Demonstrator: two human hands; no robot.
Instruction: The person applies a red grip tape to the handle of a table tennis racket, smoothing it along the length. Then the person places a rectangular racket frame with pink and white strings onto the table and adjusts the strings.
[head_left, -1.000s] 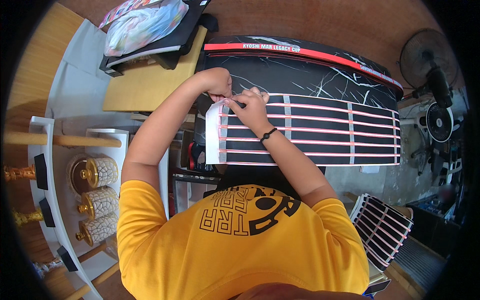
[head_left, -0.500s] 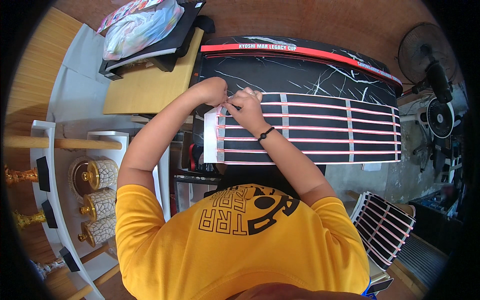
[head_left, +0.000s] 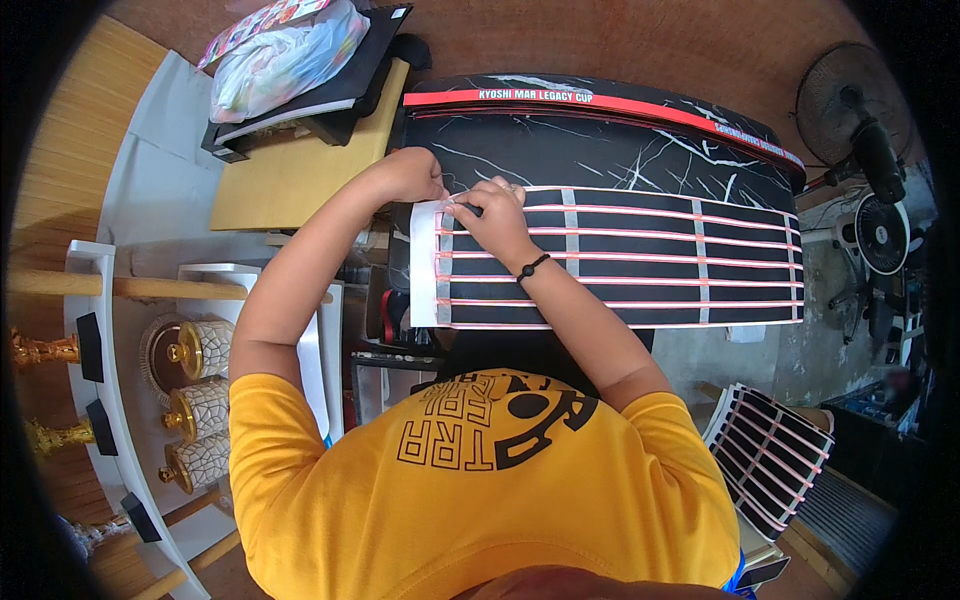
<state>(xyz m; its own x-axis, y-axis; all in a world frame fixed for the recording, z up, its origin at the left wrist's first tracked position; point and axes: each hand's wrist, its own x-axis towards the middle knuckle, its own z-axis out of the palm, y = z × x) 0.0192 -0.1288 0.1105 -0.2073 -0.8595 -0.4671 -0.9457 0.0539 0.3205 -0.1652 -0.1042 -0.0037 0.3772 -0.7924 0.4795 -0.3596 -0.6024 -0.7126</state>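
head view. a person in a yellow shirt (head_left: 480, 490) leans over a black marbled table (head_left: 600, 150) on which a long black sheet (head_left: 640, 270) lies flat, crossed by thin pink strips and pale vertical bands. the sheet's left end, with its white backing margin (head_left: 424, 262), overhangs the table's near-left corner. the left hand (head_left: 412, 175) rests at the sheet's upper left corner, fingers curled together; whether they pinch anything cannot be told. the right hand (head_left: 490, 215), a dark band on its wrist, sits just beside it on the top rows, fingertips drawn together over what looks like a thin strip end, the pinch itself too small to confirm. judged from its look, the sheet is light, thin and flexible, likely adhesive-backed film: it should be held flat with one palm and lifted only at a strip end or edge, since narrow strips may stretch or tear. to the left stand a wooden board (head_left: 290, 175), a bagged stack (head_left: 290, 60) and ornate jars (head_left: 200, 400); at right, fans (head_left: 860, 120) and another striped sheet (head_left: 770, 455).
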